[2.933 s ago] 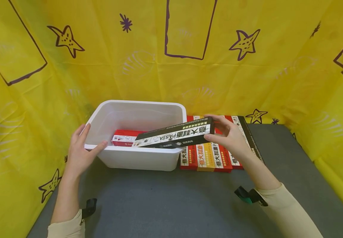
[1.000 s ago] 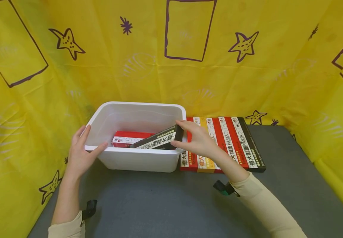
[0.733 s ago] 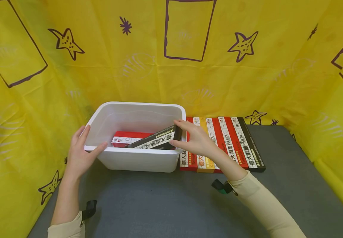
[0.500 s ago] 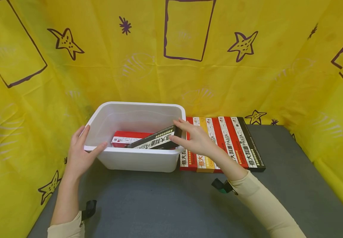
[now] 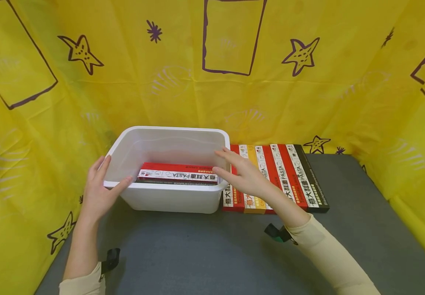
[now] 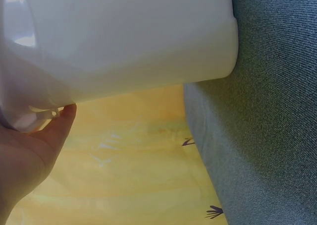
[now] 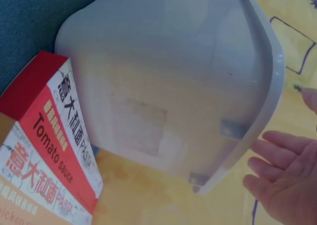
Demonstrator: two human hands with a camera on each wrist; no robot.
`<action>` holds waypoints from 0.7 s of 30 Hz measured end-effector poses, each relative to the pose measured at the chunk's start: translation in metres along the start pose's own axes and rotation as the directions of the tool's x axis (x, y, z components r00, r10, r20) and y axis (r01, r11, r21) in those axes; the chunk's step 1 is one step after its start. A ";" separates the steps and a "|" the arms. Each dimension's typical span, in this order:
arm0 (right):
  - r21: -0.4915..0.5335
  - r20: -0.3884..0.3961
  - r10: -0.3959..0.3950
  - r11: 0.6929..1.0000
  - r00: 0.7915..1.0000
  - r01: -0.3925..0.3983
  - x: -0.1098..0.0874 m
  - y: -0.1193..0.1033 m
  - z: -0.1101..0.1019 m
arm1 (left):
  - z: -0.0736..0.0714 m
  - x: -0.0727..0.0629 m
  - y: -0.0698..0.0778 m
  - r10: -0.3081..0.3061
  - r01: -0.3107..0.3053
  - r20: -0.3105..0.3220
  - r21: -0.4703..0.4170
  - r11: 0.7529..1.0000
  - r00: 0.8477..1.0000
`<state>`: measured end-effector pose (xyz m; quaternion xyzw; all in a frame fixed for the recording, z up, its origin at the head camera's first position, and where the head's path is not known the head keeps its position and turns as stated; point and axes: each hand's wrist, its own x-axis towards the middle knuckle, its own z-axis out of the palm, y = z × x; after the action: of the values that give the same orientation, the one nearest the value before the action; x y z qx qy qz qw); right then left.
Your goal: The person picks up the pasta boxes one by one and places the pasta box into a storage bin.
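1. head: the black pasta box (image 5: 161, 181), slanting up to the right fingers half a second ago, lies low in the white bin (image 5: 172, 200), in front of the red box (image 5: 172, 167).
2. head: the right hand (image 5: 243, 174) is free of it, thumb and fingers apart over the right rim; the box is lower and to their left. the left hand (image 5: 100, 184) rests at the near left corner, thumb and fingers spread.
3. head: grey surface (image 5: 197, 254) beneath, row of boxes (image 5: 284, 176) beside, yellow cloth (image 5: 256, 98) behind.
4. left wrist: a fingertip touches the bin's outer wall; i cannot tell the other fingers' pose.
5. right wrist: fingers lie at the rim, loosely extended.
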<state>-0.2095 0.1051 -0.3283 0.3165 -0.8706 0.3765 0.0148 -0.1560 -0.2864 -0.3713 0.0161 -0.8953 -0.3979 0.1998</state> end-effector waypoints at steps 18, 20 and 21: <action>0.033 -0.170 0.109 0.994 0.979 -0.105 -0.039 0.038 -0.012 | 0.000 0.000 0.000 -0.028 0.028 0.009 0.001 1.000 1.000; 0.052 -0.181 0.122 0.992 0.976 -0.114 -0.043 0.043 -0.013 | 0.000 0.000 0.000 -0.025 0.025 0.006 0.002 1.000 1.000; 0.067 -0.187 0.131 0.990 0.974 -0.121 -0.045 0.045 -0.014 | 0.000 -0.001 0.000 -0.024 0.024 0.005 0.001 1.000 1.000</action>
<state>-0.2023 0.1621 -0.3593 0.2233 -0.8728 0.4290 0.0657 -0.1552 -0.2864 -0.3711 0.0260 -0.8956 -0.4000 0.1929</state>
